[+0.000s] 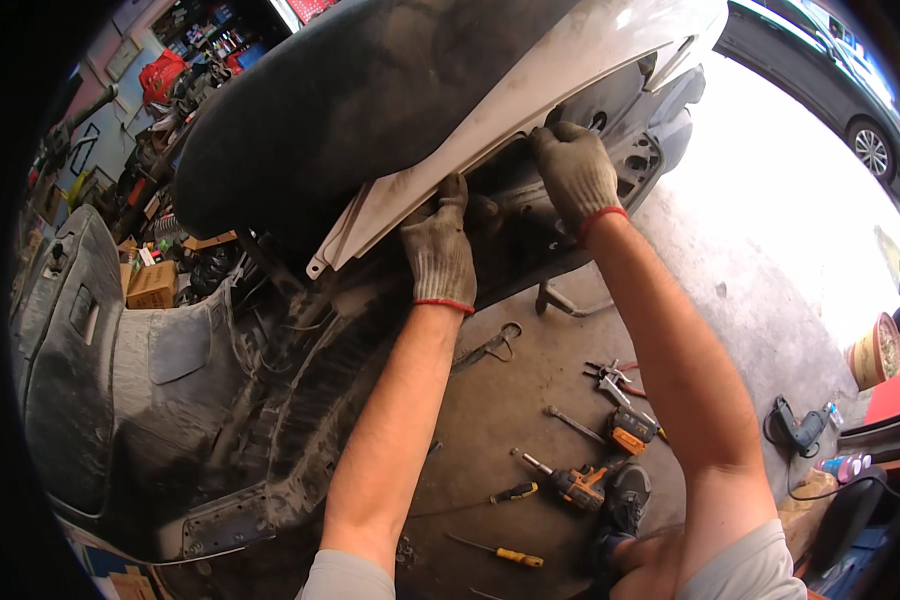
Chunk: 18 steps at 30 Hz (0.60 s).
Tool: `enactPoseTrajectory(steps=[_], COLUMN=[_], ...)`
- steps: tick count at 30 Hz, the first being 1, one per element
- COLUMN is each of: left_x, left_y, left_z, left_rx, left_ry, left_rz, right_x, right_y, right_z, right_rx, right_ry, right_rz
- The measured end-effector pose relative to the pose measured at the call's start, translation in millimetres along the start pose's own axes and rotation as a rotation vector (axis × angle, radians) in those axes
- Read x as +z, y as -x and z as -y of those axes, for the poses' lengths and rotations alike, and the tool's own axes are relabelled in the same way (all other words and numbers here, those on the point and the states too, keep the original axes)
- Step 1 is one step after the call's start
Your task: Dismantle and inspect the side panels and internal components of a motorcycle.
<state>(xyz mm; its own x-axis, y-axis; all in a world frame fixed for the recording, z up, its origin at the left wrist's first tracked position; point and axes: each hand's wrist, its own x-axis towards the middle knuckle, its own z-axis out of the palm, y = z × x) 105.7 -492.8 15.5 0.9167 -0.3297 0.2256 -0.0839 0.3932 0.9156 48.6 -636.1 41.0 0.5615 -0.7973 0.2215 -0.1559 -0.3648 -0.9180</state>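
A scooter lies across the view with its dusty black seat on top. Below the seat runs a long white side panel, its narrow end with a screw tab at the left. My left hand, in a dirty knit glove with a red cuff, is closed on the panel's lower edge, one finger pointing up along it. Further right, my gloved right hand has its fingers curled in at the same edge; its fingertips are partly hidden. Behind both hands the dark frame is exposed.
On the concrete floor lie a cordless driver, a battery tool, pliers, a ratchet and yellow-handled screwdrivers. The scooter's footboard extends left. A heat gun is at right; a car stands outside.
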Motion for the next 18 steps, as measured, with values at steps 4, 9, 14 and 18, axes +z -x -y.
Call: enactPoseTrajectory(steps=[4,9,14,18], left_x=[-5,-7,-5,-5], left_y=[-5,-6,-4,-5], left_z=[7,8,7,7], left_rx=[0.085,0.077,0.104,0.110], left_ry=[-0.041,-0.032,-0.025,0.001], left_rz=[0.011,0.031,0.033,0.043], right_x=[-1,-6,-4,-1], right_y=[-9,-13,-3,6], right_z=[-8,0,14,15], right_rx=[-0.099,0.069,-0.028,-0.147], right_ry=[-0.184,-0.091,0.190,0.334], right_rz=[0.169,0.126,0.051,-0.043])
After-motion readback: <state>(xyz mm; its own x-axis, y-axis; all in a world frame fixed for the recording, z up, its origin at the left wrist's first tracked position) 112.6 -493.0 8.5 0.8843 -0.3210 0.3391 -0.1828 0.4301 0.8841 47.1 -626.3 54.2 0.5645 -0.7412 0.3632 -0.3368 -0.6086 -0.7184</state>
